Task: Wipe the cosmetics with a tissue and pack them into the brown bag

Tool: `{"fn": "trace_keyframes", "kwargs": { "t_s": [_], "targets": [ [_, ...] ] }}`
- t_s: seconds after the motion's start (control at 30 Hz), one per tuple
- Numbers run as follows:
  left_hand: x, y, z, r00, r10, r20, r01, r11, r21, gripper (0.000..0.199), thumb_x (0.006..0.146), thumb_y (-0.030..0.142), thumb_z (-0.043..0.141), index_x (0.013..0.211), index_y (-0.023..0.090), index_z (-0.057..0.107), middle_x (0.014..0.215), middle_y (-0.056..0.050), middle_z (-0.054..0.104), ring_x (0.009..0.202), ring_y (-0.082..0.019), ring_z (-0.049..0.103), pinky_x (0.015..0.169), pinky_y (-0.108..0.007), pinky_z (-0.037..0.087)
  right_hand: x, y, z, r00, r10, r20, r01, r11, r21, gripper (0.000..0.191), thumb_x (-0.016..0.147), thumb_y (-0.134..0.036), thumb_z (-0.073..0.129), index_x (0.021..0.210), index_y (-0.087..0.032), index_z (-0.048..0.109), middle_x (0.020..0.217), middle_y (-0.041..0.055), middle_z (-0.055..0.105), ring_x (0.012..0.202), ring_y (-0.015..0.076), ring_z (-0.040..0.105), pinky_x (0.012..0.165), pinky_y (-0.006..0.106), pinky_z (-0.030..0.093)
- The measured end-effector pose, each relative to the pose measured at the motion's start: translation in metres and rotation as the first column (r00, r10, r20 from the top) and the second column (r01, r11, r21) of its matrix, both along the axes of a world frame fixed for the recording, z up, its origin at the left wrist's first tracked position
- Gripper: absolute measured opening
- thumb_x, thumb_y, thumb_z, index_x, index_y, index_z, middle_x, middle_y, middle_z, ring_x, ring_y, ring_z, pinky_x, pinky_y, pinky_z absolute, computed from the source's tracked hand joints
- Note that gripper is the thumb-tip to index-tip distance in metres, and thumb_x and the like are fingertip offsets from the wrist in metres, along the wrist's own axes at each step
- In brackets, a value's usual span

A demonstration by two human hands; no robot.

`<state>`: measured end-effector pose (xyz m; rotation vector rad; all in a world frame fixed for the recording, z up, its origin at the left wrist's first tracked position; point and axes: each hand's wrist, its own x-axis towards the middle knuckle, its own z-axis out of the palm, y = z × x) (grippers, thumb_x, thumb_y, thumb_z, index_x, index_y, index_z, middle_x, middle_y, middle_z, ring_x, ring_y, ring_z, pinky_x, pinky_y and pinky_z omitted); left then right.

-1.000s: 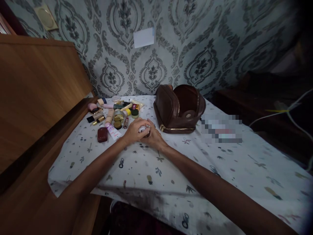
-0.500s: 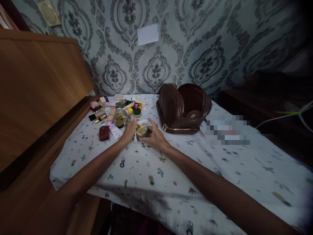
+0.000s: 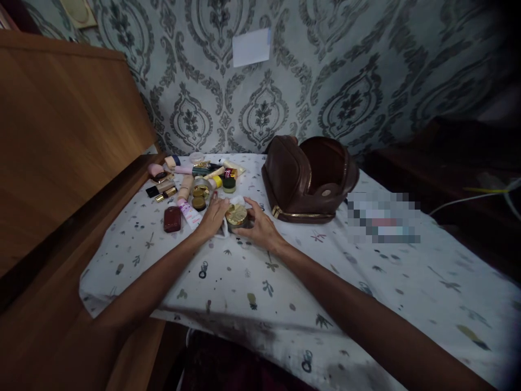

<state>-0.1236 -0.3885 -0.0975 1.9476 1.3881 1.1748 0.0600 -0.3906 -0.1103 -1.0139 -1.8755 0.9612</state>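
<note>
A round jar with a gold lid (image 3: pixel 236 215) is between my hands on the patterned white cloth (image 3: pixel 228 282). My right hand (image 3: pixel 260 228) curves around the jar's right side, thumb at the front and fingers behind. At the jar's left, my left hand (image 3: pixel 215 215) presses a white wipe or tissue (image 3: pixel 222 231), part of which also shows behind the jar. Left of my left hand lie a pink and white tube (image 3: pixel 189 214) and a small brown jar (image 3: pixel 199 203). A dark red case (image 3: pixel 172 219) lies farther left.
An open brown bag (image 3: pixel 309 179) stands right of the hands, near the wall. Several cosmetics, including a green-lidded jar (image 3: pixel 229 184), lie at the back left. A wooden cabinet (image 3: pixel 73 108) borders the left; a blurred item (image 3: pixel 382 218) lies right.
The view has shifted slightly. My left hand has moved slightly left, and more of the white wipe shows beside and behind the jar. My right hand stays around the jar.
</note>
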Motion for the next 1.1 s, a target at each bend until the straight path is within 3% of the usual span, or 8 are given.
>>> {"fn": "trace_keyframes", "kwargs": {
  "t_s": [0.13, 0.47, 0.8, 1.1],
  "targets": [
    [-0.0006, -0.0014, 0.0024, 0.999, -0.034, 0.003, 0.034, 0.999, -0.012, 0.067, 0.097, 0.068, 0.024, 0.082, 0.017, 0.064, 0.091, -0.009, 0.067, 0.096, -0.024, 0.061, 0.097, -0.040, 0.048, 0.0005, -0.0001, 0.0003, 1.000, -0.014, 0.028, 0.014, 1.000, -0.016, 0.093, 0.065, -0.025, 0.081, 0.146, -0.021, 0.037, 0.125, 0.0124, 0.067, 0.116, 0.0289, 0.063, 0.102, 0.045, 0.045],
    [-0.0002, -0.0056, 0.0055, 0.996, -0.070, 0.053, 0.072, 0.997, -0.034, 0.064, 0.095, 0.070, 0.028, 0.084, 0.015, 0.061, 0.089, -0.007, 0.066, 0.087, -0.021, 0.060, 0.084, -0.034, 0.049, 0.0003, 0.0016, -0.0044, 0.999, -0.026, 0.038, 0.026, 1.000, -0.006, 0.090, 0.065, -0.028, 0.081, 0.145, -0.021, 0.039, 0.124, 0.0120, 0.067, 0.111, 0.0276, 0.064, 0.099, 0.044, 0.047],
    [-0.0008, -0.0078, 0.0089, 0.994, -0.089, 0.057, 0.090, 0.996, -0.022, 0.062, 0.096, 0.068, 0.030, 0.080, 0.017, 0.061, 0.086, -0.008, 0.065, 0.087, -0.023, 0.060, 0.088, -0.039, 0.050, 0.0013, -0.0005, 0.0019, 0.998, -0.014, 0.066, 0.015, 1.000, -0.009, 0.090, 0.067, -0.031, 0.080, 0.145, -0.020, 0.037, 0.123, 0.0120, 0.068, 0.113, 0.0291, 0.064, 0.098, 0.044, 0.047],
    [-0.0021, -0.0054, 0.0043, 0.989, -0.084, 0.125, 0.090, 0.995, -0.043, 0.062, 0.096, 0.068, 0.032, 0.082, 0.015, 0.062, 0.088, -0.007, 0.068, 0.089, -0.022, 0.061, 0.088, -0.037, 0.050, 0.0014, 0.0019, -0.0049, 0.998, -0.033, 0.057, 0.032, 0.999, 0.020, 0.097, 0.066, -0.034, 0.081, 0.149, -0.020, 0.033, 0.119, 0.0125, 0.068, 0.110, 0.0293, 0.064, 0.097, 0.045, 0.047]
  ]
}}
